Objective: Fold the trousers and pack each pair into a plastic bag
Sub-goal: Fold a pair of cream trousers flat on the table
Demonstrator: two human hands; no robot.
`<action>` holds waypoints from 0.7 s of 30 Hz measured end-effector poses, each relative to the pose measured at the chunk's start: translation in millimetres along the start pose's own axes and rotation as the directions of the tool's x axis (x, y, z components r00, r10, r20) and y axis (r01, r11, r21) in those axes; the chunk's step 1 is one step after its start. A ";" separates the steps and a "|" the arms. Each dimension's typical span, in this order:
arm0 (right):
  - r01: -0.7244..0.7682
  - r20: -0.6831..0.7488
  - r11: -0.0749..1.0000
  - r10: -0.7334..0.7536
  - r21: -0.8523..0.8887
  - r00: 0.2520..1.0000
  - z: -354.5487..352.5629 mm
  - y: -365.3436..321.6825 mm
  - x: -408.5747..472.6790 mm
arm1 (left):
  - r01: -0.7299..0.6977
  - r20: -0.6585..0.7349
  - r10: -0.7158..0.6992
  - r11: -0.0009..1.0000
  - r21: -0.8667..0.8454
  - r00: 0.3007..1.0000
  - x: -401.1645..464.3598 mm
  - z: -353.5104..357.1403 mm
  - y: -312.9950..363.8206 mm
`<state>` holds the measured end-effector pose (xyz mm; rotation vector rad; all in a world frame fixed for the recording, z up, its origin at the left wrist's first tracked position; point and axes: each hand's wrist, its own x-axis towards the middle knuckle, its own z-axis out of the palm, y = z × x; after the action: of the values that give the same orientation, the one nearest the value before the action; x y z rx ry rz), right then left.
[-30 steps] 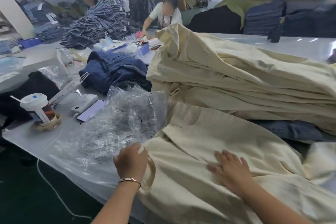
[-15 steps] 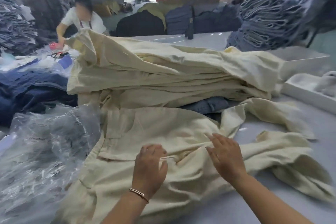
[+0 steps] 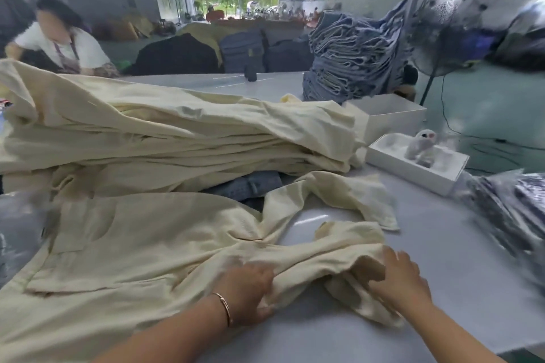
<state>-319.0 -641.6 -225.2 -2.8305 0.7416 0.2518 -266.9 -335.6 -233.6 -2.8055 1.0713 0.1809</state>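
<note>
Cream trousers (image 3: 141,250) lie flat on the desk (image 3: 442,289), waist twd the left, long axis running left-right, legs trailing right in front of the cream stack (image 3: 177,138). Left hand (image 3: 247,286) sits mid-leg, fingers curled into a bunch of fabric. Right hand (image 3: 398,280) is on the rumpled leg end, fingers spread and pressing flat, not gripping. Right hand is nearer the hem, so it likely carries the leg ends back over twd the waist. Plastic bag (image 3: 17,233) lies blurred left of the waist.

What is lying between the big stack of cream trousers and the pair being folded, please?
In the head view, blue denim lies between the stack and the spread pair, partly tucked under the stack.
</note>
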 end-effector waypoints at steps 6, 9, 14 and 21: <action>-0.002 0.096 0.972 -0.021 0.236 0.995 12.5 13.7 17.4 | 0.114 0.123 -0.118 0.993 0.042 0.985 14.5 -9.5 13.6; 0.011 -0.010 0.958 -0.008 0.288 1.000 -7.7 9.1 28.3 | 0.202 -0.001 -0.202 0.978 0.042 0.979 17.9 -21.0 0.8; 0.263 -0.713 0.937 -0.021 0.231 0.701 -98.6 -4.7 21.1 | 0.073 -0.369 -0.105 0.992 -0.100 0.924 15.5 -53.3 1.5; -0.041 -0.360 0.939 -0.089 -0.341 0.929 -135.4 27.5 20.6 | 0.001 -0.047 -0.005 0.997 -0.076 0.999 11.1 -24.2 13.5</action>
<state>-299.8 -707.0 -103.2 -3.2688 0.7984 -0.1890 -266.1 -356.8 -212.7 -2.8921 1.0923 0.1593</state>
